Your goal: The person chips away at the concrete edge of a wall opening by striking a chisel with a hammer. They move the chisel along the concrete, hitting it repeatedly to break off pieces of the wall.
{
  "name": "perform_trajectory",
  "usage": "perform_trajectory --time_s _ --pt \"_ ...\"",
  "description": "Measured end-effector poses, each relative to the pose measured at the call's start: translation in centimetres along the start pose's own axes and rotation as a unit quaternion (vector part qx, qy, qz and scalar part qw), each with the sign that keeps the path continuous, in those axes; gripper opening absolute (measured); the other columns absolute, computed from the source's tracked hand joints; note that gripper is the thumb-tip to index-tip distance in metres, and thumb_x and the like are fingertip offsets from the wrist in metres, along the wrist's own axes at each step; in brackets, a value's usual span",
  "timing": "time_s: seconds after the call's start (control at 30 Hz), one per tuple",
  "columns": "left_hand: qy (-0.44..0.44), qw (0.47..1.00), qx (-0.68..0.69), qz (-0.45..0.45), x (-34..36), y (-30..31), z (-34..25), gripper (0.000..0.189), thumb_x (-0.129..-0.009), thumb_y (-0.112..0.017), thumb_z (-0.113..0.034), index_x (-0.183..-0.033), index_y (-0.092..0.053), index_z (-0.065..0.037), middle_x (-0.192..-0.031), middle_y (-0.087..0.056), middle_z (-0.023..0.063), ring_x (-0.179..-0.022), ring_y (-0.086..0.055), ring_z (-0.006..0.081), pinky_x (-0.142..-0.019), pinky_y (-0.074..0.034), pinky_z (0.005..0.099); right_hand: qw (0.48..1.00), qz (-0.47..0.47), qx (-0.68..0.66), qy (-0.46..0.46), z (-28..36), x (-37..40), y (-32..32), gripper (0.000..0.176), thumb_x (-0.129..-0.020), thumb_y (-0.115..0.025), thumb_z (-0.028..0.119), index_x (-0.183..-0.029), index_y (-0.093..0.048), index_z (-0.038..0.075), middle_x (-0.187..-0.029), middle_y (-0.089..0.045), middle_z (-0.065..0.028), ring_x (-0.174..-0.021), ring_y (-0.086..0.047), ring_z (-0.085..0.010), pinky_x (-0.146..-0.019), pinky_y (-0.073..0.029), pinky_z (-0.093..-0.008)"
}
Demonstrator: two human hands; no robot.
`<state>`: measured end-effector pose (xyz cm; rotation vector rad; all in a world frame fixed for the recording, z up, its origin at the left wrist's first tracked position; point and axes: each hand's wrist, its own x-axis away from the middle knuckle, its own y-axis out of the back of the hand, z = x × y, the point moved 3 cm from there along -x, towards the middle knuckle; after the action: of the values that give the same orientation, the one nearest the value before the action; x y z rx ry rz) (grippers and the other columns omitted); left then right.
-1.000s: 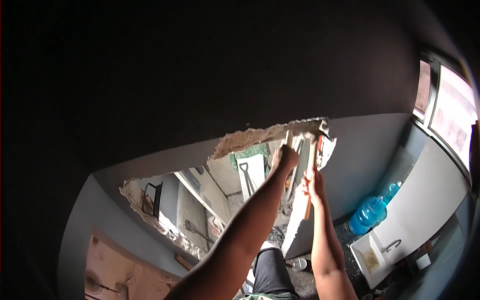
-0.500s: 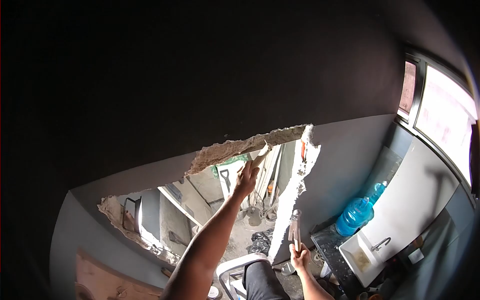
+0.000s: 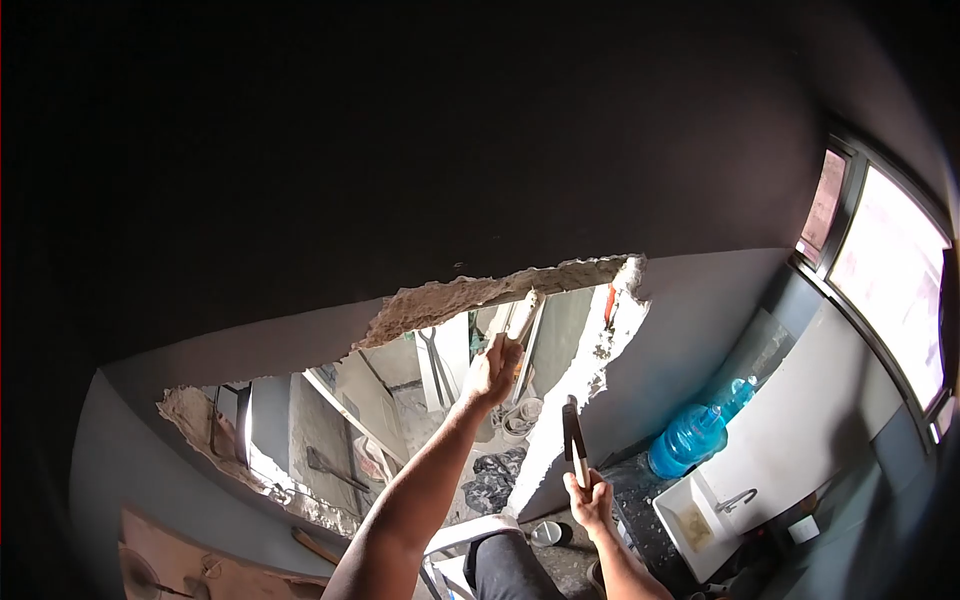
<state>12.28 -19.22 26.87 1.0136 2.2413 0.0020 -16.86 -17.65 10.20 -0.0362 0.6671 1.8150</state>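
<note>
My left hand (image 3: 492,370) is wrapped round a thick, pale, dusty chisel (image 3: 523,312), held up at the broken upper edge (image 3: 450,300) of a wall opening. Lower and to the right, my right hand (image 3: 592,502) grips a hammer (image 3: 573,432) by its light wooden handle, with the dark head upward. The hammer overlaps the white, chipped right edge (image 3: 580,385) of the opening in this view. Under my arms are my dark-trousered leg (image 3: 510,565) and the white top of a stepladder (image 3: 470,532).
Blue water jugs (image 3: 688,440) stand on a dark counter beside a white sink (image 3: 692,528). Through the opening show a shovel (image 3: 433,365), leaning boards, a bucket (image 3: 520,418) and a black plastic bag (image 3: 493,480). A wooden panel (image 3: 190,560) lies at lower left.
The hammer has swung from facing up in front of the wall edge to a lower, turned position further left. The chisel stays near the upper edge; my view has shifted slightly.
</note>
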Motion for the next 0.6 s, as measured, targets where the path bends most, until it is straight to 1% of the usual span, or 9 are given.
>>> perform_trajectory --time_s 0.13,0.23,0.33,0.4,0.43,0.47,0.53,0.57,0.6 --pt "0.016 1.0 0.004 0.025 0.4 -0.5 0.5 0.037 -0.1 -0.047 -0.04 -0.097 -0.052 -0.003 -0.08 -0.063 0.019 -0.076 -0.063 0.0368 -0.069 -0.047 0.0428 0.991 -0.013 0.057 0.122 2.4 -3.8 0.7 0.021 -0.09 -0.066 0.02 -0.083 -0.062 0.001 -0.068 -0.065 -0.0065 -0.061 -0.063 -0.0152 -0.054 -0.045 -0.0286" --pt "0.032 0.999 0.016 0.015 0.4 -1.3 1.6 0.035 -0.101 -0.047 -0.037 -0.095 -0.052 -0.002 -0.077 -0.063 0.0194 -0.075 -0.063 0.0349 -0.068 -0.047 0.0414 0.991 -0.022 0.091 0.1 12.6 -6.7 2.8 0.022 -0.083 -0.071 0.021 -0.077 -0.059 0.003 -0.068 -0.062 -0.0199 -0.066 -0.063 -0.0421 -0.055 -0.048 -0.045" --pt "0.049 0.994 0.094 0.034 -0.6 -4.1 7.5 0.029 -0.098 -0.052 -0.029 -0.089 -0.054 -0.001 -0.07 -0.061 0.0177 -0.066 -0.061 0.0274 -0.063 -0.046 0.0383 0.979 -0.003 0.125 0.164 14.4 -10.0 2.5 0.022 -0.082 -0.072 0.019 -0.078 -0.057 0.003 -0.065 -0.059 -0.0181 -0.062 -0.061 -0.042 -0.052 -0.048 -0.0431" --pt "-0.067 0.988 0.062 -0.12 -1.4 -5.8 10.7 0.026 -0.092 -0.06 -0.024 -0.085 -0.056 0.0 -0.062 -0.057 0.0121 -0.058 -0.054 0.0213 -0.057 -0.045 0.0371 0.964 -0.011 0.146 0.221 15.7 -11.9 2.3 0.022 -0.081 -0.072 0.017 -0.077 -0.055 0.004 -0.064 -0.058 -0.0161 -0.059 -0.061 -0.0396 -0.05 -0.047 -0.0411" --pt "0.01 0.983 0.164 -0.089 -2.7 -5.2 9.3 0.022 -0.086 -0.065 -0.021 -0.086 -0.061 0.001 -0.06 -0.056 0.012 -0.055 -0.054 0.0222 -0.054 -0.045 0.0378 0.946 -0.019 0.167 0.277 16.2 -12.4 2.0 0.022 -0.081 -0.072 0.015 -0.076 -0.053 0.004 -0.062 -0.057 -0.0141 -0.056 -0.061 -0.0372 -0.047 -0.046 -0.0391" --pt "0.076 0.997 0.0 -0.028 -1.6 -4.2 7.9 0.023 -0.086 -0.067 -0.021 -0.088 -0.063 0.001 -0.066 -0.062 0.0177 -0.06 -0.061 0.0254 -0.057 -0.047 0.0373 0.946 -0.02 0.168 0.275 16.0 -13.2 1.5 0.022 -0.081 -0.072 0.015 -0.076 -0.053 0.004 -0.062 -0.057 -0.0141 -0.056 -0.061 -0.0372 -0.047 -0.046 -0.0391" --pt "0.155 0.985 0.053 -0.06 -1.4 -2.6 2.4 0.044 -0.09 -0.068 -0.036 -0.107 -0.056 0.003 -0.074 -0.06 0.0105 -0.063 -0.057 0.0176 -0.056 -0.045 0.0317 0.815 -0.184 0.01 0.549 16.6 -12.9 1.0 0.024 -0.079 -0.071 0.011 -0.073 -0.048 0.005 -0.06 -0.053 -0.0103 -0.049 -0.057 -0.0324 -0.044 -0.044 -0.0368" --pt "0.047 0.985 -0.044 -0.161 -1.3 -4.0 5.1 0.039 -0.09 -0.067 -0.031 -0.095 -0.058 0.006 -0.058 -0.054 0.0122 -0.051 -0.051 0.018 -0.047 -0.039 0.0361 0.819 -0.158 0.04 0.551 18.6 -12.2 1.6 0.024 -0.077 -0.069 0.006 -0.072 -0.046 0.006 -0.059 -0.051 -0.0086 -0.047 -0.055 -0.0286 -0.042 -0.044 -0.0361" --pt "0.066 0.985 0.013 -0.157 -1.7 -5.5 8.8 0.037 -0.088 -0.069 -0.027 -0.077 -0.059 0.006 -0.049 -0.05 0.0133 -0.042 -0.046 0.019 -0.042 -0.036 0.0396 0.862 -0.045 0.119 0.491 19.5 -12.0 2.2 0.024 -0.075 -0.068 0.004 -0.069 -0.046 0.006 -0.06 -0.052 -0.0081 -0.047 -0.055 -0.0277 -0.041 -0.044 -0.0357"
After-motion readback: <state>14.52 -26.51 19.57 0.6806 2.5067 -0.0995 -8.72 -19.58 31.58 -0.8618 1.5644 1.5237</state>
